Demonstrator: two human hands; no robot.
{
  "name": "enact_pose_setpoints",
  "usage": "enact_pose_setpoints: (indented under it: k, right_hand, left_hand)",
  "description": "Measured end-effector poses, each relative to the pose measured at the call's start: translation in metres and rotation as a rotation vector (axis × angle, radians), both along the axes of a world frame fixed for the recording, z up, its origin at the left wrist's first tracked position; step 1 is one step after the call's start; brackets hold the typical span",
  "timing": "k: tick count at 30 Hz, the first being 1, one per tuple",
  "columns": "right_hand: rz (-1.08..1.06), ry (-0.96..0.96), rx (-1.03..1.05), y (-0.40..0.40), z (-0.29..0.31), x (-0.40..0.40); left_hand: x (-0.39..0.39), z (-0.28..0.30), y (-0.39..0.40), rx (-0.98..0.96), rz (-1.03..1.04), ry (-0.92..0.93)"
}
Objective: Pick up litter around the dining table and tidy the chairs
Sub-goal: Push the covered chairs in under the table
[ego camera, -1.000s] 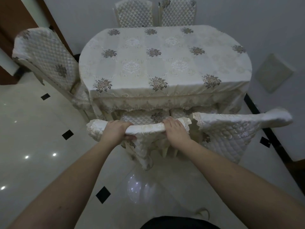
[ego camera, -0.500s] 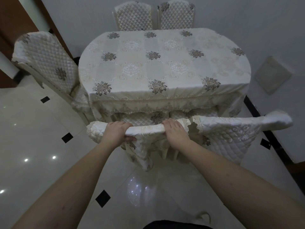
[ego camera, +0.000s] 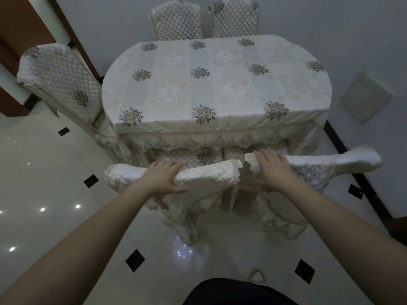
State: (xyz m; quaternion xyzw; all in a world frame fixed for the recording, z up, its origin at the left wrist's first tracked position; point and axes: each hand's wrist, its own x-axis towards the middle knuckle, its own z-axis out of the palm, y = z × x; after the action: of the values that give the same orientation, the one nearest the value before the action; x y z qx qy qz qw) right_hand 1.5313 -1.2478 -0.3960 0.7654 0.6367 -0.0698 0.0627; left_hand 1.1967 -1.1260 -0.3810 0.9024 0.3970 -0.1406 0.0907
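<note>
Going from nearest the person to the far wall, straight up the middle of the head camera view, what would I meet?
Dark clothing at the bottom edge → tiled floor → the two near chair backs under the left hand and right hand → covered dining table → two far chairs by the wall.

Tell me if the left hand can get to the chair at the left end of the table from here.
Probably not without stepping over. The left hand rests on the near chair's back, and the side chair stands well off to the left, though nothing blocks the floor between.
</note>
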Motion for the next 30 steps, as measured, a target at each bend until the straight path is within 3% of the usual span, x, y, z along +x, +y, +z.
enact_pose_setpoints:
  k: [8,14,30]
  right_hand:
    - [-0.122,-0.143,-0.134,-0.019,0.013,0.092]
    - [-0.03,-0.173,-0.072,-0.011,0.012,0.107]
    - [0.034,-0.234,-0.085,-0.011,0.017,0.095]
  left_hand:
    - [0.112,-0.02,-0.033,0.174,0.082,0.028]
    - [0.122,-0.019,-0.033,0.192,0.175,0.064]
    - [0.123,-0.03,-0.03,0.284,0.177,0.058]
